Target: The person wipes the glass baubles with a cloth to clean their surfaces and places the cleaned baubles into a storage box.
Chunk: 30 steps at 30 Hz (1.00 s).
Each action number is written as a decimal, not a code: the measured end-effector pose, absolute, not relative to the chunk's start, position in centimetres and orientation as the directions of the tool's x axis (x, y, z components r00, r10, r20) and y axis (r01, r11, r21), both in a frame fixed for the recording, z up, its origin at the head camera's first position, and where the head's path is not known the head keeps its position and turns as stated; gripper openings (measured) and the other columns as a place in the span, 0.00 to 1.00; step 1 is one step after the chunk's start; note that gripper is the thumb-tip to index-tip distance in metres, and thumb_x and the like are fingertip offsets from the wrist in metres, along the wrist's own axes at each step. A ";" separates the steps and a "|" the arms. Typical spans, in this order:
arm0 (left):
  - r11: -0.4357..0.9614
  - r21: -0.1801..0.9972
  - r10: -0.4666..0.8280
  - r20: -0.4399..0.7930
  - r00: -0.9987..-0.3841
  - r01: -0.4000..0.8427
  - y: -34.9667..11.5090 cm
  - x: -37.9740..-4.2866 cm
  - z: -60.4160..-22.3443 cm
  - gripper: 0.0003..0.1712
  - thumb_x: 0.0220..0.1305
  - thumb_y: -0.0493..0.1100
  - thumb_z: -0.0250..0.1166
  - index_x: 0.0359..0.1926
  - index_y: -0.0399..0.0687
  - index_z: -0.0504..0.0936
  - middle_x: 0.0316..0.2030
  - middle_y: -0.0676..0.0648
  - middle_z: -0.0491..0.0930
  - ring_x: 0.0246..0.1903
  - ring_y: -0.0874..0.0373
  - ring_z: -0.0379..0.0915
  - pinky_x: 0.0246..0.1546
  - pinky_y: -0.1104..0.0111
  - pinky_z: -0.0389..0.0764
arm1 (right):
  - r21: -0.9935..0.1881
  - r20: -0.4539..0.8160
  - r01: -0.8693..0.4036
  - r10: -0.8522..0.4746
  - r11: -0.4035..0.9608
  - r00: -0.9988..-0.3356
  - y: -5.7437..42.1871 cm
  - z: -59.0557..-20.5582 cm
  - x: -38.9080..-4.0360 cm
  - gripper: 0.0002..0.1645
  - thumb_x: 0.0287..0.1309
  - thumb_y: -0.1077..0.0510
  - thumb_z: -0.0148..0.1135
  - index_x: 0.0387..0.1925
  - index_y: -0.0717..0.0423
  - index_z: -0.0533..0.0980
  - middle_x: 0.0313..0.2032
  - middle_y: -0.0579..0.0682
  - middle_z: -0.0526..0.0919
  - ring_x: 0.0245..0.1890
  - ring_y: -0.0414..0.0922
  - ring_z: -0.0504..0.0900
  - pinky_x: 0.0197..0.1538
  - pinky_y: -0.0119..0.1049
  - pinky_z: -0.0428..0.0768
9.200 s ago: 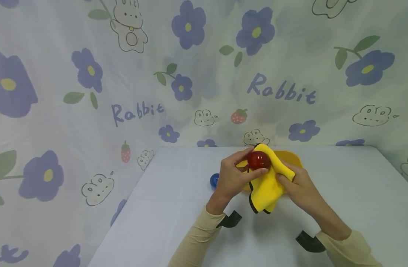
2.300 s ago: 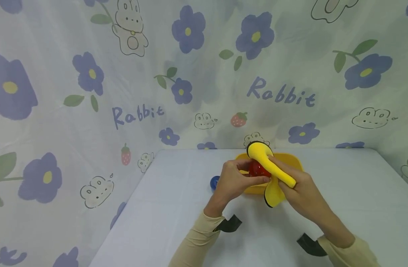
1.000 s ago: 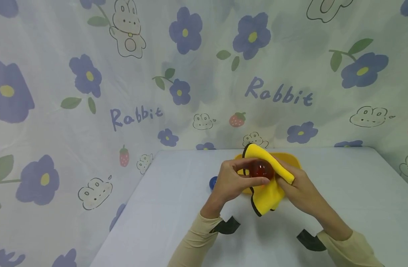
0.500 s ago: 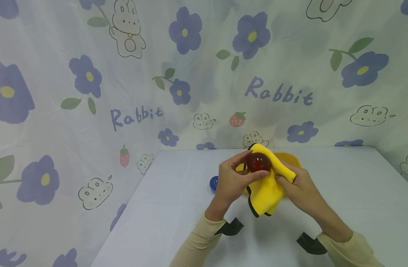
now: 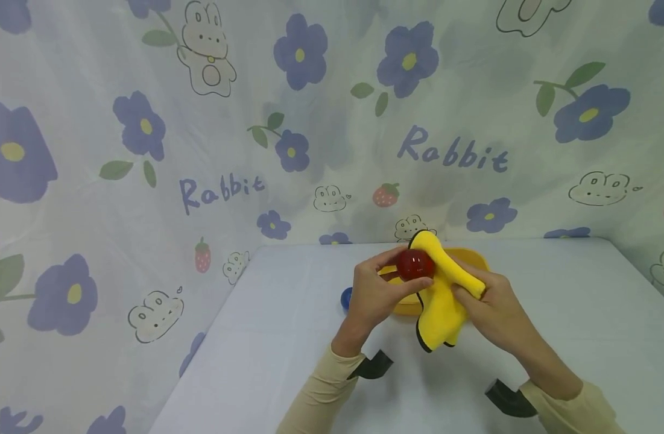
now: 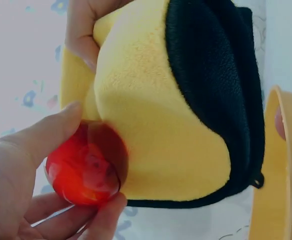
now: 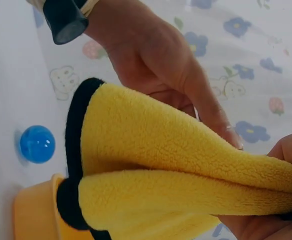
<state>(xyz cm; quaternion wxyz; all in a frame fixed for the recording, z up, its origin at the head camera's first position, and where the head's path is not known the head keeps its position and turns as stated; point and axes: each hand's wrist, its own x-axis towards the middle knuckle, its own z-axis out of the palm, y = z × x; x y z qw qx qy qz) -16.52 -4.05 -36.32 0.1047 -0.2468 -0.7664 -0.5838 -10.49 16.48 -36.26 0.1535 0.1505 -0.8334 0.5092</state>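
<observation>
A glossy, see-through red ball point(image 5: 414, 266) is held between the thumb and fingers of my left hand point(image 5: 371, 291), raised over the table. My right hand point(image 5: 499, 308) grips a folded yellow cloth point(image 5: 442, 310) with dark edging, and its upper fold lies against the right side of the ball. In the left wrist view the red ball point(image 6: 86, 167) shows close up, with the yellow plush cloth point(image 6: 146, 135) right beside it. Most of the right fingers are hidden by the cloth point(image 7: 151, 135) in the right wrist view.
Behind the hands a yellow plastic basin point(image 5: 473, 258) stands on the white table point(image 5: 266, 325). Something pinkish and round point(image 6: 279, 124) shows at the basin's inside. A blue ball point(image 7: 37, 144) lies on the table left of the basin. A patterned curtain point(image 5: 332, 120) hangs behind.
The cloth covered much of the red ball about two seconds ago and now lies along its right side. Since half a second ago the ball has shifted slightly left.
</observation>
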 end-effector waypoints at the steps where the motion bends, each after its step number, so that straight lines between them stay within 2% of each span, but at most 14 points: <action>1: 0.197 0.846 0.259 0.443 -0.858 0.496 -4.1 -16.5 -36.3 0.34 0.56 0.51 0.81 0.63 0.49 0.83 0.57 0.49 0.86 0.53 0.59 0.85 0.51 0.69 0.88 | -0.799 0.415 -0.412 -0.093 0.439 -0.905 16.5 -36.2 -10.5 0.30 0.69 0.68 0.57 0.71 0.67 0.69 0.42 0.59 0.79 0.30 0.42 0.74 0.28 0.30 0.77; 8: 0.193 0.849 0.297 0.427 -0.854 0.492 -4.2 -16.5 -36.4 0.29 0.55 0.49 0.81 0.59 0.50 0.86 0.52 0.51 0.89 0.48 0.63 0.86 0.49 0.69 0.88 | -0.790 0.461 -0.459 -0.100 0.407 -0.882 16.4 -36.2 -10.4 0.33 0.66 0.72 0.57 0.72 0.61 0.70 0.50 0.62 0.81 0.31 0.40 0.78 0.32 0.29 0.84; 15: 0.190 0.859 0.375 0.385 -0.843 0.476 -4.4 -16.5 -36.2 0.27 0.55 0.46 0.81 0.57 0.52 0.87 0.48 0.52 0.90 0.43 0.65 0.85 0.45 0.71 0.89 | -0.694 0.558 -0.558 -0.150 0.455 -0.816 16.2 -36.4 -10.4 0.35 0.64 0.75 0.57 0.72 0.61 0.70 0.58 0.65 0.82 0.28 0.37 0.74 0.30 0.27 0.80; 20: 0.187 0.856 0.423 0.372 -0.826 0.481 -4.4 -16.4 -36.1 0.24 0.55 0.45 0.81 0.54 0.51 0.88 0.45 0.51 0.90 0.40 0.66 0.84 0.43 0.71 0.89 | -0.610 0.628 -0.626 -0.185 0.486 -0.756 16.4 -36.7 -10.7 0.38 0.63 0.77 0.57 0.72 0.54 0.71 0.63 0.62 0.81 0.32 0.36 0.74 0.34 0.26 0.79; 23: 0.181 0.855 0.442 0.371 -0.817 0.486 -4.4 -16.1 -35.9 0.24 0.54 0.45 0.82 0.53 0.52 0.89 0.45 0.52 0.90 0.41 0.65 0.84 0.43 0.71 0.89 | -0.603 0.631 -0.637 -0.200 0.480 -0.749 16.5 -36.7 -10.9 0.39 0.62 0.77 0.56 0.73 0.51 0.71 0.64 0.60 0.81 0.35 0.37 0.74 0.36 0.25 0.80; 30: 0.199 0.851 0.450 0.361 -0.817 0.486 -4.2 -15.3 -35.4 0.29 0.53 0.45 0.82 0.57 0.50 0.87 0.52 0.53 0.88 0.48 0.66 0.83 0.46 0.73 0.88 | -0.623 0.612 -0.639 -0.228 0.450 -0.757 17.0 -37.0 -11.4 0.41 0.63 0.78 0.55 0.74 0.51 0.69 0.62 0.60 0.81 0.33 0.38 0.74 0.32 0.28 0.80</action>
